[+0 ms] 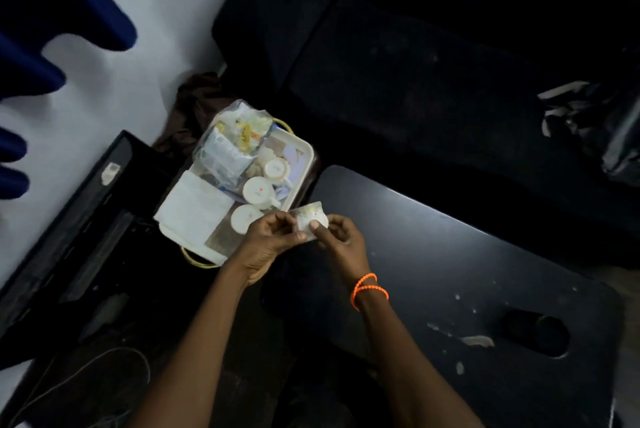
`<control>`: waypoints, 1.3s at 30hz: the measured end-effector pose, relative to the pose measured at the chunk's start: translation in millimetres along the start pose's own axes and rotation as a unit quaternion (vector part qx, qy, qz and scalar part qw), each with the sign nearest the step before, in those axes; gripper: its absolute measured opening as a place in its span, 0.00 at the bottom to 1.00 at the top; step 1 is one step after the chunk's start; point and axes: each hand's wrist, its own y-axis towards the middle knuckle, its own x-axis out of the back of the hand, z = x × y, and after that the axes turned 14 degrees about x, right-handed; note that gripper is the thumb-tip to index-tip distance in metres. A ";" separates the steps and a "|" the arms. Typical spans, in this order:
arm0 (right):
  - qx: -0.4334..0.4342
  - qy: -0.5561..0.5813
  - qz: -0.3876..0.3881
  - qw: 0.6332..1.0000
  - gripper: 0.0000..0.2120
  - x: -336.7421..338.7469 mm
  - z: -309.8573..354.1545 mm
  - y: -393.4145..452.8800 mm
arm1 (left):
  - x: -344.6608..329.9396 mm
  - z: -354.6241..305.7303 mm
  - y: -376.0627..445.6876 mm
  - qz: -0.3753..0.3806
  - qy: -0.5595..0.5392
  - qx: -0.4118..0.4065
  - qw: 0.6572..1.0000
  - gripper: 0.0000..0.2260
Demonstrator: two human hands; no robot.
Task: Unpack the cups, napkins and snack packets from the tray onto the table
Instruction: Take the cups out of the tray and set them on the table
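Observation:
A cream tray (306, 150) sits left of the dark table (450, 254). In it lie three upturned white cups (258, 192), a stack of white napkins (194, 211) and a clear bag of snack packets (228, 147). Both hands hold a small white cup (309, 218) with a patterned side, just past the tray's near right corner. My left hand (268, 240) pinches its left side. My right hand (341, 237), with orange bands on the wrist, grips its right side with the thumb on top.
The dark table has pale stains and an oval cut-out (540, 332) near its right end. A dark seat (415, 81) stands behind it, with crumpled black plastic (602, 129) at the far right. A black box (86, 219) lies left of the tray.

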 end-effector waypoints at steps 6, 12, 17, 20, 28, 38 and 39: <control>0.001 -0.099 0.020 0.995 0.32 95.7 -14.8 4.6 | -67.6 25.2 48.0 0.066 0.087 0.064 0.992 0.19; 0.010 -0.224 -0.058 0.973 0.29 164.3 -67.0 -19.1 | -136.6 80.4 89.2 0.080 0.243 0.088 0.963 0.32; -0.011 -0.268 -0.145 0.952 0.29 201.1 -113.5 -37.0 | -181.4 124.3 114.0 0.130 0.347 0.075 0.926 0.39; -0.011 -0.280 -0.189 0.941 0.27 217.6 -135.0 -40.7 | -201.7 144.5 125.5 0.140 0.385 0.065 0.910 0.38; -0.024 -0.296 -0.222 0.929 0.26 232.4 -155.0 -40.1 | -211.9 165.1 146.0 0.152 0.429 0.053 0.889 0.41; -0.351 -0.129 -0.392 0.840 0.27 181.3 -176.0 -70.8 | -122.0 128.5 92.8 -0.032 0.208 0.019 0.977 0.30; -0.386 -0.103 -0.367 0.840 0.23 165.6 -176.8 -74.7 | -105.9 119.3 82.3 -0.083 0.170 0.005 0.982 0.26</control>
